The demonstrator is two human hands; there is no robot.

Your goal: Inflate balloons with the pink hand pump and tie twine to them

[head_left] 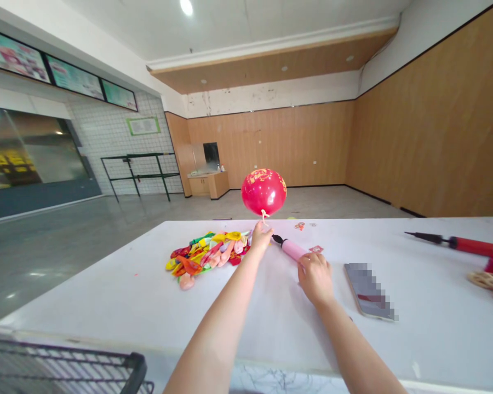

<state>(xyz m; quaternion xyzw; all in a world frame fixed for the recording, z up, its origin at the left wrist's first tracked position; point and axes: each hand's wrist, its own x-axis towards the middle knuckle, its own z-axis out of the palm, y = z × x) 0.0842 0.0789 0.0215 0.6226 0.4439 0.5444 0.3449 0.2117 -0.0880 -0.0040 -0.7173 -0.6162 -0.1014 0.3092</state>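
A round red balloon [264, 191] with gold print stands upright above my left hand [262, 236]. Pale string is tied around its neck, and my left fingers are closed at that string just below the knot. My right hand [315, 276] is wrapped over the rear part of a pink balloon pump [293, 250], which lies on the white table [148, 306]. The pump's black nozzle [277, 239] points toward my left hand, a little to its right. Left of my left hand is a pile of uninflated balloons [207, 251] in many colours.
To the right lie a phone [370, 290], a red pump [472, 245] with a black nozzle, and a coil of beige string [491, 284]. Small red paper pieces [316, 249] are beyond the pink pump. A black wire basket [61, 366] stands at the table's front left.
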